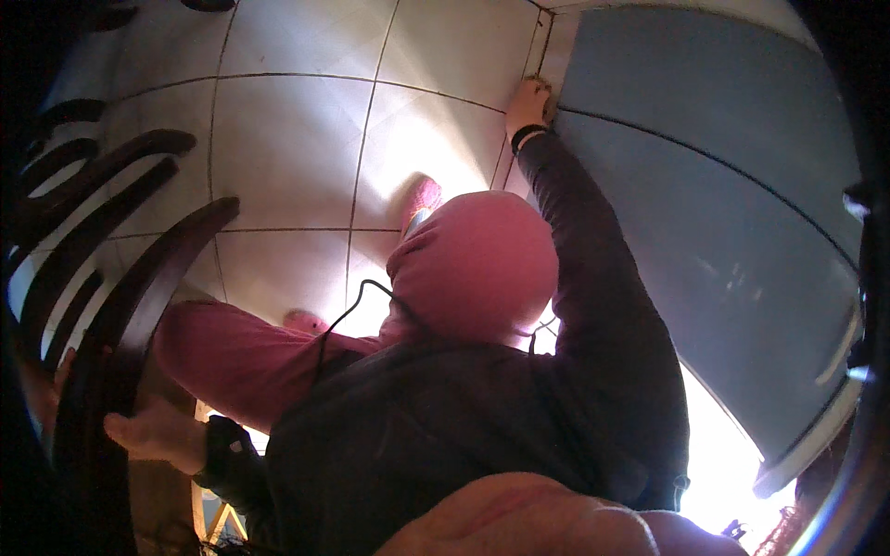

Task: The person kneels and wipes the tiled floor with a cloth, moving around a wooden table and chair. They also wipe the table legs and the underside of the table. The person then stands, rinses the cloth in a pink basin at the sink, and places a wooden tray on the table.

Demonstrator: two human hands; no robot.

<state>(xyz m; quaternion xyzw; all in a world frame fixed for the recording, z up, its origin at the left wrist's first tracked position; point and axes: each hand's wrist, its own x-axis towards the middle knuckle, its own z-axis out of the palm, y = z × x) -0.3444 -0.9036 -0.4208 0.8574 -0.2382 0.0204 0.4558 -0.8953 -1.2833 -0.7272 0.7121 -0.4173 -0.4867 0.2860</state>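
My left hand is at the lower left against a curved dark wooden furniture piece, which looks like part of a chair. The thumb lies on the near side, and fingertips show past its far side. Far out in front, my right hand is low at the foot of a blue-grey panel, by the skirting. Its fingers are curled and a small brownish patch shows beside them; whether they hold something cannot be told. A dark band circles that wrist.
Pale floor tiles with dark joints lie ahead, with bright glare on them. More curved dark wooden pieces stand at the left. My bent knee is in the middle, between both arms. A thin black cord hangs before my torso.
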